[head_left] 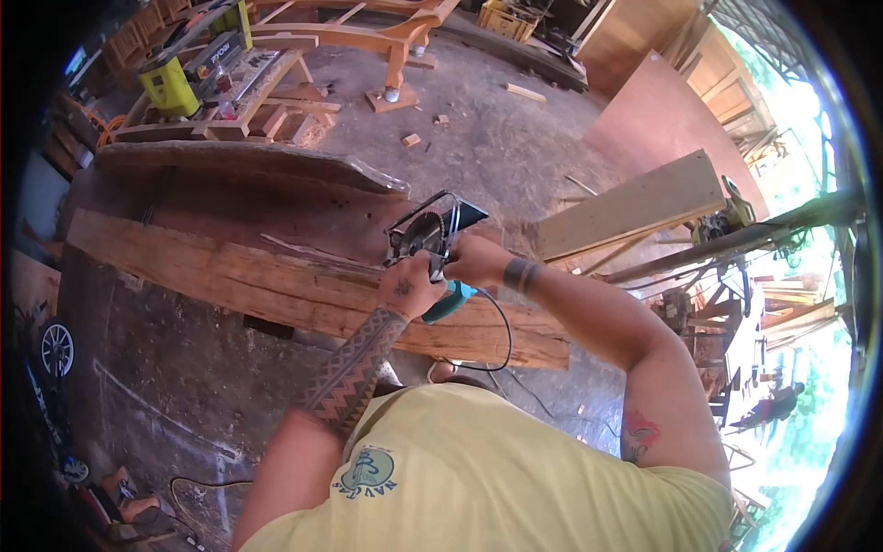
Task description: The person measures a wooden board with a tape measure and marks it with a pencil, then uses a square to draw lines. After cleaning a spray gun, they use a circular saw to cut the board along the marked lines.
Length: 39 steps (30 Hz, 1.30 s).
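A circular saw with a teal handle (448, 304) is tipped up over a long wooden slab, its toothed blade (425, 230) and metal base plate exposed. My left hand (409, 283) is closed on the saw's body, just below the blade. From the right, my right hand (474, 260) has its fingers curled against the saw beside the base plate; the fingertips are partly hidden. A black cord (509, 336) loops down from the handle. Beneath the saw, the slab (230, 271) shows rough grain and cracks.
Behind it lies a second dark, curved-edge slab (248, 166). A thick board (635, 207) slants up at the right. At the upper left, a low bench holds a lime-green power tool (168, 85). Wood scraps (411, 140) dot the floor, and a wheel (57, 348) is at the left.
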Tool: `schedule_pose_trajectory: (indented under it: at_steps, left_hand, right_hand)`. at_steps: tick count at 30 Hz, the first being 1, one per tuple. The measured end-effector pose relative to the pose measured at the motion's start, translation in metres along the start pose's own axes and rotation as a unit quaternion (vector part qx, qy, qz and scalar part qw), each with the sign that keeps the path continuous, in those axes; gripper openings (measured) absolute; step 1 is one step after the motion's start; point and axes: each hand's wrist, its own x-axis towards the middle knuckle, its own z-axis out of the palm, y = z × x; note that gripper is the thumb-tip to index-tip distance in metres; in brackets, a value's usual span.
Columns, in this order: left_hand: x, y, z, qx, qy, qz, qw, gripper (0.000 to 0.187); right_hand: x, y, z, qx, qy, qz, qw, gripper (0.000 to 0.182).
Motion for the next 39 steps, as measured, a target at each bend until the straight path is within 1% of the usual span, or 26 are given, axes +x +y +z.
schedule_pose_trajectory:
  at_steps: [2,5,8,10,11,12,13,15,16,18,19,20,21,22,23,25,28,29,30,31,32,33,34,37,38,39]
  left_hand:
    - [-0.002,-0.001,0.002,0.000,0.001,-0.006,1.000,0.037]
    - [-0.002,-0.003,0.004,-0.005,0.001,-0.008,1.000,0.037]
    - [-0.001,-0.002,0.002,-0.021,0.001,-0.005,1.000,0.038]
    - [-0.001,-0.003,0.006,-0.024,0.010,0.005,1.000,0.039]
    - [-0.001,-0.003,0.008,-0.014,0.000,-0.004,1.000,0.040]
    - [0.000,-0.002,0.007,-0.005,-0.010,-0.015,1.000,0.041]
    - [0.000,-0.001,0.006,0.005,-0.019,-0.026,0.999,0.041]
    - [0.000,-0.001,0.006,0.014,-0.005,-0.017,1.000,0.043]
    - [-0.002,-0.001,0.007,0.018,0.003,-0.014,1.000,0.043]
    - [-0.002,-0.001,0.006,0.013,-0.008,-0.022,1.000,0.044]
    - [-0.002,-0.002,0.006,0.010,-0.012,-0.027,1.000,0.044]
    - [-0.003,-0.003,0.005,0.009,-0.012,-0.026,1.000,0.045]
    - [-0.003,-0.003,0.005,0.009,-0.011,-0.023,1.000,0.045]
    - [-0.003,-0.004,0.005,0.008,-0.012,-0.019,1.000,0.045]
    - [-0.003,-0.004,0.005,0.005,-0.011,-0.019,1.000,0.045]
    - [-0.003,-0.005,0.006,0.002,-0.012,-0.016,1.000,0.046]
    - [-0.003,-0.006,0.007,0.011,-0.012,-0.021,1.000,0.047]
    - [-0.004,-0.007,0.008,0.005,-0.003,-0.016,1.000,0.046]
    - [-0.005,-0.009,0.010,-0.001,0.006,-0.012,1.000,0.046]
    - [-0.005,-0.010,0.012,-0.007,0.014,-0.007,1.000,0.046]
    - [-0.005,-0.010,0.014,-0.001,0.016,-0.005,1.000,0.045]
    - [-0.005,-0.011,0.016,0.006,0.019,-0.004,1.000,0.045]
    - [-0.004,-0.010,0.015,0.012,0.023,-0.002,1.000,0.044]
    - [-0.004,-0.004,0.007,0.013,0.003,-0.019,1.000,0.044]
    - [-0.003,-0.004,0.007,0.008,0.007,-0.021,1.000,0.043]
    - [-0.003,-0.005,0.008,0.002,0.012,-0.024,1.000,0.043]
  right_hand:
    - [-0.002,-0.009,-0.004,-0.031,0.000,0.004,0.999,0.030]
    - [-0.001,-0.008,-0.004,-0.037,-0.004,0.003,0.999,0.029]
    - [0.000,-0.012,-0.008,-0.186,0.011,-0.079,0.979,0.021]
    - [-0.001,-0.016,-0.010,-0.312,0.007,-0.147,0.939,0.015]
    - [-0.001,-0.019,-0.011,-0.372,0.005,-0.179,0.911,0.013]
    - [-0.005,-0.023,-0.010,-0.395,0.017,-0.205,0.895,0.009]
    - [-0.003,-0.018,-0.011,-0.398,0.026,-0.241,0.885,0.010]
    - [0.004,0.002,-0.013,-0.403,0.041,-0.315,0.858,0.013]
    - [0.003,0.014,-0.011,-0.330,0.065,-0.308,0.890,0.017]
    - [-0.002,0.030,-0.009,-0.182,0.109,-0.291,0.933,0.030]
    - [-0.007,0.023,-0.009,-0.072,0.081,-0.203,0.973,0.035]
    - [-0.016,0.015,-0.008,0.040,0.050,-0.107,0.992,0.041]
    - [-0.022,0.010,-0.006,0.150,0.020,-0.007,0.988,0.047]
    - [-0.011,0.022,0.010,0.121,0.026,0.000,0.992,0.049]
    - [-0.002,0.035,0.025,0.155,0.030,0.010,0.987,0.048]
    - [0.005,0.033,0.037,0.226,0.041,0.031,0.973,0.046]
    - [0.001,0.022,0.029,0.362,-0.011,0.136,0.922,0.033]
    - [0.004,0.022,0.030,0.273,0.024,0.075,0.959,0.026]
    - [0.007,0.021,0.032,0.181,0.058,0.013,0.982,0.020]
    - [0.008,0.020,0.031,0.086,0.092,-0.049,0.991,0.014]
    - [0.006,0.022,0.030,-0.030,0.109,-0.120,0.986,0.014]
    - [-0.004,0.012,0.018,-0.146,0.124,-0.189,0.963,0.015]
    - [-0.011,0.004,0.007,-0.260,0.137,-0.256,0.921,0.018]
    - [-0.006,-0.001,-0.027,-0.395,-0.019,-0.342,0.852,0.018]
    - [0.002,0.015,-0.035,-0.271,-0.015,-0.333,0.903,0.032]
    - [0.004,0.016,-0.045,-0.207,0.061,-0.294,0.931,0.041]
